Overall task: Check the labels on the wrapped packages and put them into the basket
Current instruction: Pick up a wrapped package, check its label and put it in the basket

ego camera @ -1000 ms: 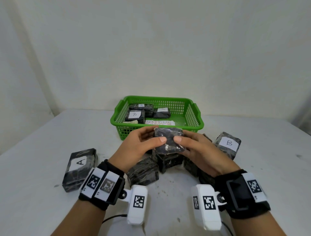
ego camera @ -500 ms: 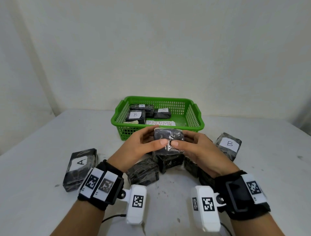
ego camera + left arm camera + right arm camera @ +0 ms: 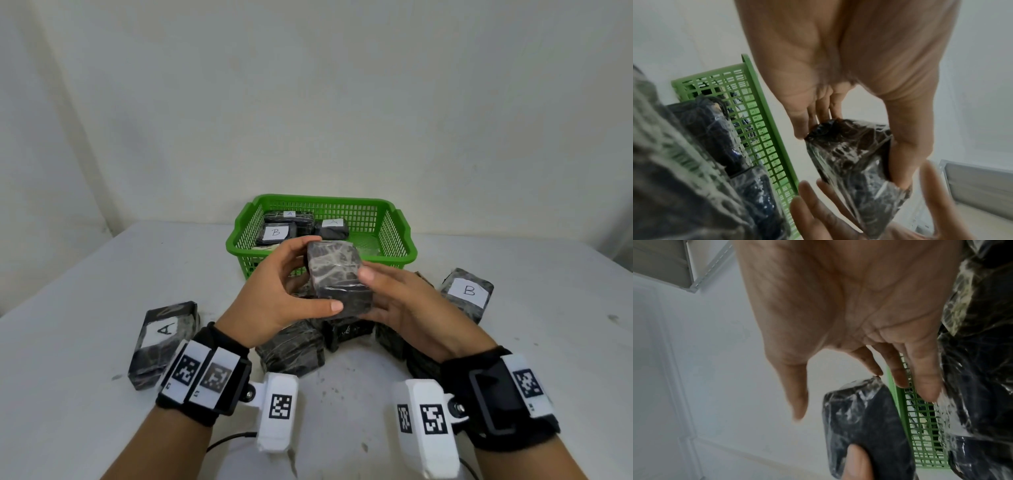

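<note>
Both hands hold one wrapped package (image 3: 337, 279) between them, the left hand (image 3: 277, 294) gripping its left side and the right hand (image 3: 407, 305) cradling it from below, its long axis pointing away toward the green basket (image 3: 397, 240) just beyond, on the bench (image 3: 85, 274).

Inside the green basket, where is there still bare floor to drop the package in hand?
The green plastic mesh basket has bare floor in its right half, beside the A-labelled wrapped package. Its left half is crowded: the B-labelled package and another A-labelled package behind it.
</note>
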